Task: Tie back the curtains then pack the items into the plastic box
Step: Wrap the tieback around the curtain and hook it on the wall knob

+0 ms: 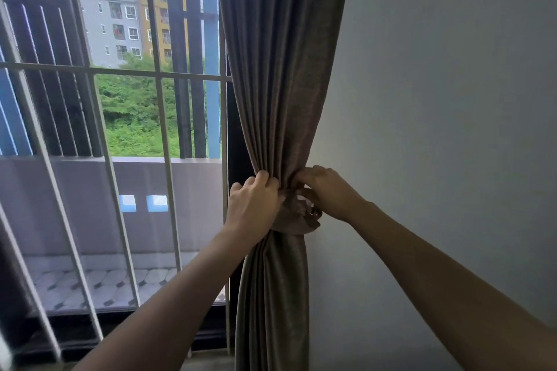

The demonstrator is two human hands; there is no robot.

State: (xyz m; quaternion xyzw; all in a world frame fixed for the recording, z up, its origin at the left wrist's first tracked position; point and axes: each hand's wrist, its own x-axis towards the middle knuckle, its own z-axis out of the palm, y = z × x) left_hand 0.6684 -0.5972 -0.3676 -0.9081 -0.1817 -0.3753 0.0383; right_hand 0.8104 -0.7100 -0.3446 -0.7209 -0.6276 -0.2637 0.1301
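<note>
Head view, facing window and wall.

- Curtain: grey-brown, hangs at the right edge of the window, against the grey wall. Gathered into a narrow bundle at mid-height; folds fan wider above and fall straight below.
- Tie: band of matching fabric wrapped around the bundle at its narrowest part. Knot or loop bunched on the wall side, one short end sticking out to the right.
- Left hand: on the window side of the bundle, just above the tie. Fingers curled into the folds and gripping the curtain. Palm rests against the fabric.
- Right hand: on the wall side, touching the knot. Fingers curled tight and narrow, pinching the tie at its upper edge. Fingertips are buried in cloth, so the exact hold is not resolvable.
- Both forearms reach up from the lower frame. The hands sit close together, with the bundle between them.
- Beyond the glass: white bars, a balcony wall, a tiled balcony floor, trees and apartment blocks.
</note>
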